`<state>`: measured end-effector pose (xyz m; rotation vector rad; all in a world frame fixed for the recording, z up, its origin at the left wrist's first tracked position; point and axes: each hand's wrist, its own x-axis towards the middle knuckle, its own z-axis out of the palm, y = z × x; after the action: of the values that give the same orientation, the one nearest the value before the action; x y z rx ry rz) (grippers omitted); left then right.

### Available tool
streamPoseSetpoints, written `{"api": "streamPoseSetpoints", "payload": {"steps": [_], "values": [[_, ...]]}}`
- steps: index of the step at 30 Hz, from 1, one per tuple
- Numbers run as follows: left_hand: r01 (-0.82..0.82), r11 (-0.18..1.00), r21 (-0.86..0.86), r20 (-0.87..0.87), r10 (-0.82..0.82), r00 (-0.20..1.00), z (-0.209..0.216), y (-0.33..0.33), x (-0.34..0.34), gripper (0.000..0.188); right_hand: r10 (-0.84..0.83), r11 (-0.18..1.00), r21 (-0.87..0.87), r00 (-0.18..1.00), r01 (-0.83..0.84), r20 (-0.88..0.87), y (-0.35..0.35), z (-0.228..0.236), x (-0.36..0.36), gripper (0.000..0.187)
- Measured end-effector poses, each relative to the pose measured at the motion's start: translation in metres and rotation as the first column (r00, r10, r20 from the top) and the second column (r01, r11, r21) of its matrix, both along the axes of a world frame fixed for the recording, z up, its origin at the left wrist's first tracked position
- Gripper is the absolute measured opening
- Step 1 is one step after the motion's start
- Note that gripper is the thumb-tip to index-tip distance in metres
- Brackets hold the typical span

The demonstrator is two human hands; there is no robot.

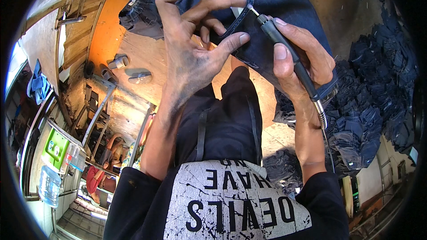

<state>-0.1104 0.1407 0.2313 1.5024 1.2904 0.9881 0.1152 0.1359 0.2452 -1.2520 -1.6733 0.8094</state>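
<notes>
Dark blue denim jeans (293,4) lie before me at the top of the view, their waistband curving between my hands. With its fingers partly spread and some curled in, my left hand (189,60) grips the waistband; one stretched finger presses near a small white patch. My right hand (307,55) is closed like a pen grip around a black pen-shaped handpiece (304,74). Its thin metal tip meets the waistband edge beside that finger. From its back end a metal spring and a thin cable run down along my right forearm. Some left fingertips are hidden in the cloth.
Large heaps of dark denim garments (356,120) stand at the right. More dark garments (144,11) lie on the wooden surface (144,46) at upper left, near slippers (138,75). At far left are a green basin (55,151), a water bottle (49,186) and another person (94,181).
</notes>
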Motion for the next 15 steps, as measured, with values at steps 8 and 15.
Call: {"api": "streamPoseSetpoints", "payload": {"steps": [8,15], "values": [[-0.011,0.999,-0.041,0.020,0.012,1.000,0.002,-0.001,-0.003,0.095,0.063,0.995,0.081,0.998,-0.061,-0.026,0.002,-0.007,-0.001,0.027],[-0.049,0.989,0.141,-0.139,0.069,0.988,0.010,-0.006,0.013,0.084,-0.020,0.998,-0.062,0.981,0.008,-0.191,-0.010,0.005,0.008,0.026]]}}
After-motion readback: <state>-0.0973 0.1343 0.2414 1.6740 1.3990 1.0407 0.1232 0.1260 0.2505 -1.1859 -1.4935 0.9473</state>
